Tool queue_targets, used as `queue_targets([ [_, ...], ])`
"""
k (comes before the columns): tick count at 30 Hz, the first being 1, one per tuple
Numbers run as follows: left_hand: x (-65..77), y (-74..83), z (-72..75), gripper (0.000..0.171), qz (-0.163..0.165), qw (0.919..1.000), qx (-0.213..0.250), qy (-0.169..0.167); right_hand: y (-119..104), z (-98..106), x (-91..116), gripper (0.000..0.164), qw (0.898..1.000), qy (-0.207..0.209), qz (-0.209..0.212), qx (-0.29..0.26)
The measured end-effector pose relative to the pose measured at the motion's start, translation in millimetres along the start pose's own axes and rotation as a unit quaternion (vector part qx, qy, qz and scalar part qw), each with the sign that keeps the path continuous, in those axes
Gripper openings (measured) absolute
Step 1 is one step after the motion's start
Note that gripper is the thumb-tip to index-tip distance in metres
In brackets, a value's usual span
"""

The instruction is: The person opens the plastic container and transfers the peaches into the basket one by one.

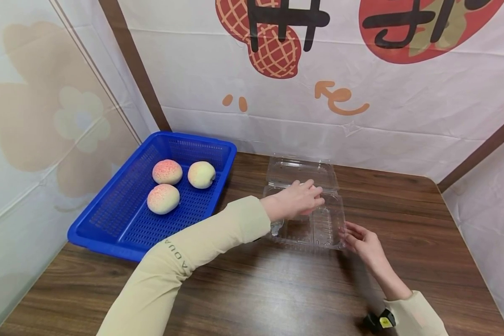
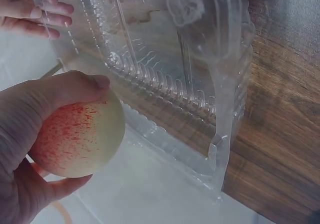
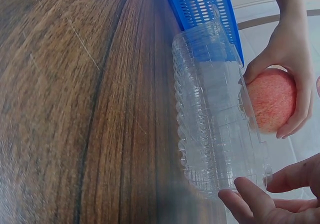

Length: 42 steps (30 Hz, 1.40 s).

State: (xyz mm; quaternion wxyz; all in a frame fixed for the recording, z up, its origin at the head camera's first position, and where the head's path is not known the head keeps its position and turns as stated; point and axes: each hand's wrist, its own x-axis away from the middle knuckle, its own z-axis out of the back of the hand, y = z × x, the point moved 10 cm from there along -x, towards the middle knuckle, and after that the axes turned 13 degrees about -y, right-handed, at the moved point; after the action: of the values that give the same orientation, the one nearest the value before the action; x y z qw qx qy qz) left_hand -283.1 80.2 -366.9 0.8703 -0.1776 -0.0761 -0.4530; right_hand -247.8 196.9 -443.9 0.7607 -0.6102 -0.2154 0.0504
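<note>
My left hand [image 1: 299, 199] grips a pink-and-cream peach [image 2: 82, 136] from above, thumb on one side and fingers on the other. It is over a clear plastic clamshell box [image 1: 329, 224], whose lid [image 1: 300, 172] lies folded back toward the wall. In the right wrist view the peach sits just above the box's rim. My right hand [image 1: 363, 245] is at the box's right side, with its thumb and fingertips pinching the rim in the right wrist view [image 3: 272, 196].
A blue perforated basket [image 1: 109, 233] stands on the left of the wooden table [image 1: 235, 289]. Inside lie a pink-topped peach [image 1: 167, 171], another beside it [image 1: 163, 199] and a paler one [image 1: 201, 175]. A printed cloth wall [image 1: 193, 70] rises behind the table.
</note>
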Motion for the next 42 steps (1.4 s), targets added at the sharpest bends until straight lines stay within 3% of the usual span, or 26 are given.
queue_targets([
  [12, 4.9, -5.6, 5.3, 0.038, 0.022, 0.9997, -0.005, 0.007, 8, 3, -4, 0.045, 1.000, 0.001, -0.001, -0.009],
  [19, 9.4, -5.6, 14.5, 0.023, 0.030, 0.9980, -0.021, 0.051, 0, 0, 0, 0.043, 1.000, 0.006, -0.002, 0.001],
  [35, 17.4, -6.3, 25.1, 0.028, 0.048, 0.9950, -0.030, 0.083, 1, 0, 0, 0.044, 1.000, 0.006, -0.004, -0.001],
  [42, 21.5, -12.6, 25.9, 0.039, 0.069, 0.9945, -0.026, 0.074, 1, 0, 0, 0.043, 1.000, 0.007, -0.005, 0.000],
])
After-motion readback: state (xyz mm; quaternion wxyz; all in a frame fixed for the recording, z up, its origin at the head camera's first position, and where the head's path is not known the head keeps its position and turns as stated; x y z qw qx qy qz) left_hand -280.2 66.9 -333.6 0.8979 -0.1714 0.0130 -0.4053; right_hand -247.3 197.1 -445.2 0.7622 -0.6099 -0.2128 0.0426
